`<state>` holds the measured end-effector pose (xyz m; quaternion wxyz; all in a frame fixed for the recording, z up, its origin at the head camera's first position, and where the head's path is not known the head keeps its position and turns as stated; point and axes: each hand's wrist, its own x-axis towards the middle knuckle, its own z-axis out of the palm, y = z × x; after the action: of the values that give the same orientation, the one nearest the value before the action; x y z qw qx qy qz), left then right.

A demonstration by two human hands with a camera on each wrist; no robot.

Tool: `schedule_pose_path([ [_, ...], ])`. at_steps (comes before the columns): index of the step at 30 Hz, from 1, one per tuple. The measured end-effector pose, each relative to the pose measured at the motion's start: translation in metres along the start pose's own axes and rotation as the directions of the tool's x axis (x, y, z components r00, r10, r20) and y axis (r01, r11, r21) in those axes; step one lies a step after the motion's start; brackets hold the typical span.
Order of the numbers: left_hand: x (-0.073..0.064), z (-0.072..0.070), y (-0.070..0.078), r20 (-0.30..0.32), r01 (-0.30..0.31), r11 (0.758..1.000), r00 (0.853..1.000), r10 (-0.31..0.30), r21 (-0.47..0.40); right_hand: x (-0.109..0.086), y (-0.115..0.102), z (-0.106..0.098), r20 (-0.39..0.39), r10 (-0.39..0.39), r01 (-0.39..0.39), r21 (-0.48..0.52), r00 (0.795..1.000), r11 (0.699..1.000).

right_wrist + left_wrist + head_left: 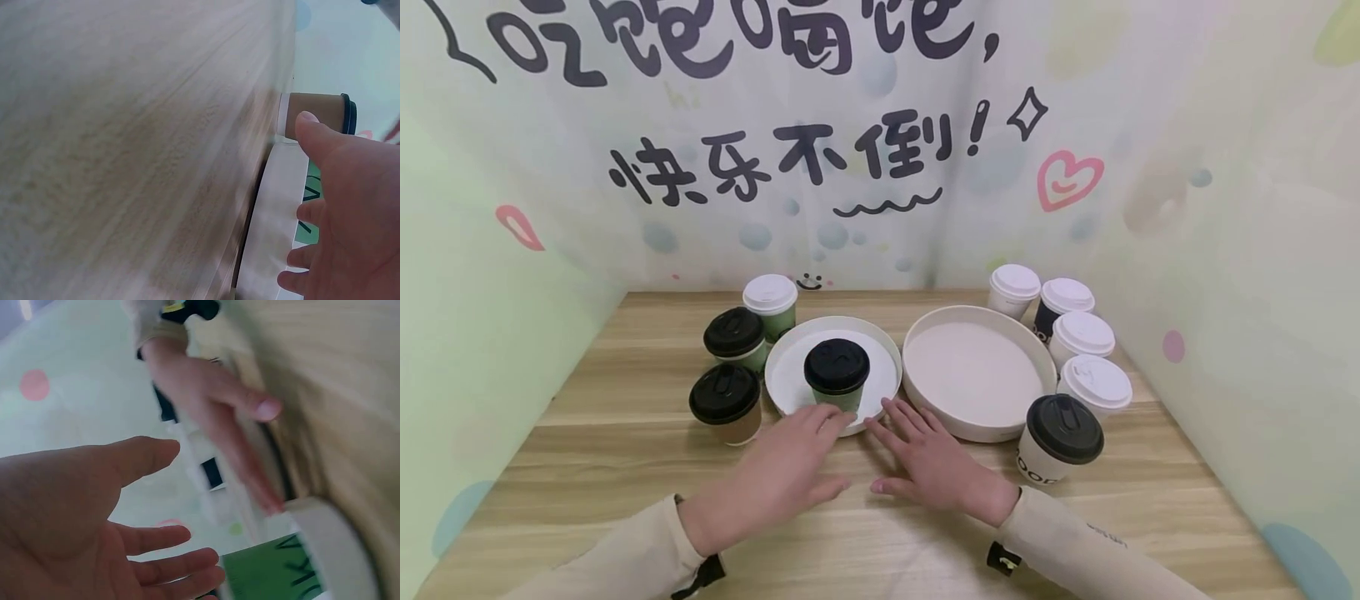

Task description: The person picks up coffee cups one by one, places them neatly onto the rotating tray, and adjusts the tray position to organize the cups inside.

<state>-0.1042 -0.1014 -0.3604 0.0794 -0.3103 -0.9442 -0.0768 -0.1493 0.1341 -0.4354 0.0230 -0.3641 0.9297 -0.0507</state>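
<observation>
Your left hand (771,479) and right hand (936,462): fingers extended, gripping nothing. Black-lidded green paper cup (837,375) stands in white round tray (883,360), just beyond your left fingertips, contact unclear. Beige round tray (977,358) beyond right hand.

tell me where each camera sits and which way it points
Head: on the head, facing forward and down at the table; the left hand, right hand and both sleeves show.
Left wrist: on that wrist, facing across the left hand to the right hand, the left tray and its cup; both hands show.
Right wrist: on that wrist, facing along the table to the tray's side and brown cup; the right hand shows.
Shared: both wrist views show the right hand.
</observation>
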Motion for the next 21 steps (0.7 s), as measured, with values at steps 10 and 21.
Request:
schedule_pose_path([
  [10, -0.011, 0.037, -0.006, 0.136, 0.036, 0.994, 0.99, -0.022, -0.104, 0.001, 0.0, 0.001, 0.012, -0.001, 0.001, -0.021, 1.0, 1.0],
  [21, -0.009, 0.049, -0.01, 0.142, 0.026, 0.995, 0.99, -0.012, -0.096, 0.001, -0.002, -0.002, 0.016, -0.007, 0.008, -0.048, 1.0, 0.999],
])
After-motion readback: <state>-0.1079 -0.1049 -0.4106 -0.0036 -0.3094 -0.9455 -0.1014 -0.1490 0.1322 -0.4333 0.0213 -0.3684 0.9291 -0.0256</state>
